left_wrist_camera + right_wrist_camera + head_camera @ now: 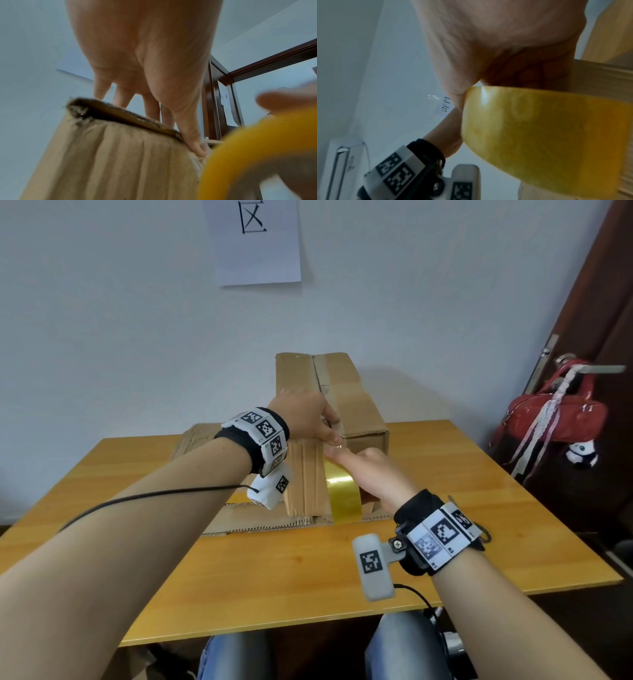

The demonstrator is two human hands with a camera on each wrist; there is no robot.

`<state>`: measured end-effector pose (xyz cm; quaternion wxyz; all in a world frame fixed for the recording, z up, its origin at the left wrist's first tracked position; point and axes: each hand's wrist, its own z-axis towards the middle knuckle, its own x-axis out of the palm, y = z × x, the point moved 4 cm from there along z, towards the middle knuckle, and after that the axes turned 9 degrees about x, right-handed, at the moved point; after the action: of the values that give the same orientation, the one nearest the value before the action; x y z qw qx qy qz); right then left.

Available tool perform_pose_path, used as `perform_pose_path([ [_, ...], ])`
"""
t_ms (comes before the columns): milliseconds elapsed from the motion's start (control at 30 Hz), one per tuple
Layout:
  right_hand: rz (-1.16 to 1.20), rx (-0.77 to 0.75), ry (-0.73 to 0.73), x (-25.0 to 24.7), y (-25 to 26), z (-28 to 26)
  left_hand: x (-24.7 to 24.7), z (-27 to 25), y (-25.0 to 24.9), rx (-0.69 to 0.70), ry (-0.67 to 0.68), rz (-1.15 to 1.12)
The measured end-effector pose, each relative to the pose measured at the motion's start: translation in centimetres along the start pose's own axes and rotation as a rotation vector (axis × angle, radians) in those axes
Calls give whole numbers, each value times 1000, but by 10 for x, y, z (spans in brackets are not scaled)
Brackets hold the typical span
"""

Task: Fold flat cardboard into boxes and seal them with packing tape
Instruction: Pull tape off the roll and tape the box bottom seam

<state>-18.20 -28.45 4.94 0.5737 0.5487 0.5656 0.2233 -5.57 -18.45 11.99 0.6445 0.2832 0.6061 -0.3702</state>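
A brown cardboard box (305,481) stands on the wooden table, its ribbed near face toward me. My left hand (308,416) lies on the box's top near edge, fingers stretched over the top. Its thumb (193,142) presses down at the edge, where a tape strip starts. My right hand (373,474) grips a yellow packing tape roll (342,494) against the box's near face, just below the left thumb. The roll fills the right wrist view as tape roll (547,135), held under the right hand (488,33). The box (111,155) has a frayed top corner.
Flat cardboard sheets (274,525) lie under the box on the table (274,583). A taped brown carton (363,419) sits behind and to the right. A red bag (555,412) hangs on a door handle at right. A paper sheet (257,241) hangs on the wall.
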Motion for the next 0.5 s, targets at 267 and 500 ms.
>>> perform_pose_path([
  [267, 87, 104, 38, 9, -21, 1, 3, 2, 1, -10, -21, -16],
  [500, 149, 149, 92, 15, -19, 13, 11, 7, 0, -25, -19, 109],
])
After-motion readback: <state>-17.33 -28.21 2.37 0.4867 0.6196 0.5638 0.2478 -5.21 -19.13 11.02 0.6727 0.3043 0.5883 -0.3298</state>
